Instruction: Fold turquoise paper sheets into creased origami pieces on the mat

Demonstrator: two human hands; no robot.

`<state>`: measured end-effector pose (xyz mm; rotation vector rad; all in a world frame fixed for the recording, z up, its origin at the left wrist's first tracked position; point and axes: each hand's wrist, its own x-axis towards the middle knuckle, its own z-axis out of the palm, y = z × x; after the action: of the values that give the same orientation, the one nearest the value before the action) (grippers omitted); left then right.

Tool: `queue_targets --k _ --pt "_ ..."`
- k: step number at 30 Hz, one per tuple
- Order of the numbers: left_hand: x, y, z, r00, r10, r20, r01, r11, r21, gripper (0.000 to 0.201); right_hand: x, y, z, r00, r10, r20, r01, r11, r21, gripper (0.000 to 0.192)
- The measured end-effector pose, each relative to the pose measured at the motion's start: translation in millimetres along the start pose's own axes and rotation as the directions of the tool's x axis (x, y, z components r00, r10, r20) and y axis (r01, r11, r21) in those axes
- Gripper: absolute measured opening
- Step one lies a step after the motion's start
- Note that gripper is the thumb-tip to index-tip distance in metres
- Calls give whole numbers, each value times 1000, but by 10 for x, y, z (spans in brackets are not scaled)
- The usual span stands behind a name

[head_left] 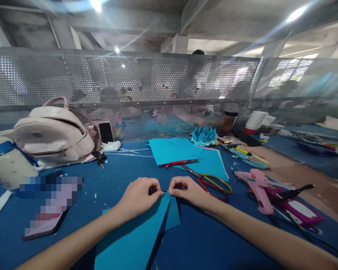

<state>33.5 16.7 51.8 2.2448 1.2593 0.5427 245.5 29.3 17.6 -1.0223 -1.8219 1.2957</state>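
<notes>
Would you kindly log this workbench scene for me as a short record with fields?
surface: blue table
left hand: pinches the top corner of the folded blue paper
right hand: pinches the same corner from the other side
behind the hands: scissors, red cutter, more blue sheets
right side: pink glue gun
left side: pink backpack
far edge: folded blue paper crown

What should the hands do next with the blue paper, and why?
Probably press the fold flat, sliding the fingertips down from the tip. Both the left hand and right hand pinch the top corner of the folded blue paper, whose flap looks lifted rather than creased.
</notes>
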Motion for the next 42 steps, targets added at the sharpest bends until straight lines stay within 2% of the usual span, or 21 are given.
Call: queue_targets --k 9,25,32,42 --pt "-87 -163 -88 1000 -24 -14 24 999 -22 24 41 36 -62 999 32 -30 -29 995 96 33" --pt "-228 -464 -388 998 -65 -23 63 995 -73 29 89 -39 -240 988 64 -142 -71 997 -43 35" --pt "-281 -548 -528 996 -81 -49 76 994 -83 27 130 10 -339 978 38 -205 -51 997 -57 36" --pt "-399 -622 -656 992 -114 -62 108 989 -96 30 151 25 -404 976 38 -213 -51 997 -58 35"
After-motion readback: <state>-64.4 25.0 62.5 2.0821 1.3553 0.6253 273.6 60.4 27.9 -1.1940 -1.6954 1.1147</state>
